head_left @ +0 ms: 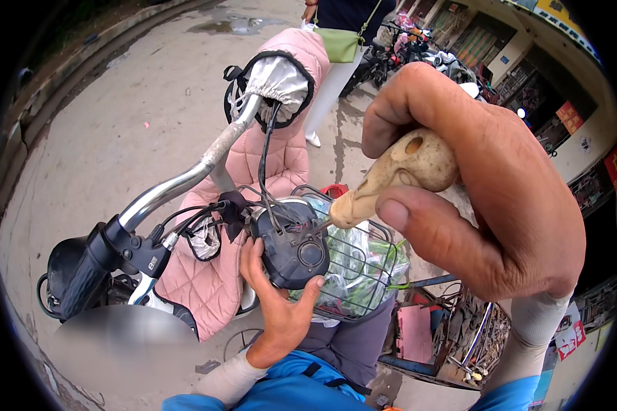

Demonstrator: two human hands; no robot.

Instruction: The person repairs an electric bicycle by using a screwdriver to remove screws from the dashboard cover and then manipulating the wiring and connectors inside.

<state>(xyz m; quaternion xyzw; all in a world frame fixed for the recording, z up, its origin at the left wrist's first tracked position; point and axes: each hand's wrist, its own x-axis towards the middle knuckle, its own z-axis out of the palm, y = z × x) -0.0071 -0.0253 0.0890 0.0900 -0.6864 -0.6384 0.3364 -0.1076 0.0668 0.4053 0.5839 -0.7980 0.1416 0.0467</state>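
Observation:
Close to the camera, my right hand [507, 192] is closed around the worn cream-coloured handle of a screwdriver [391, 181]. Its thin shaft points left and down to the top of a black plastic housing [291, 257], which looks like a bike's headlight unit; whether the tip sits in a screw cannot be made out. From below, my left hand [281, 318] grips that housing, fingers on its left side and thumb at the lower right. Black cables [267, 161] run into the housing's top. Beside it curves the chrome handlebar [185, 178].
Behind the housing is a wire basket [391, 257] with plastic bags and greens. A pink quilted cover [281, 161] hangs over the handlebar. A black grip and brake lever [144, 284] lie left. A person [346, 17] stands ahead. A box of scrap and tools [459, 335] sits lower right.

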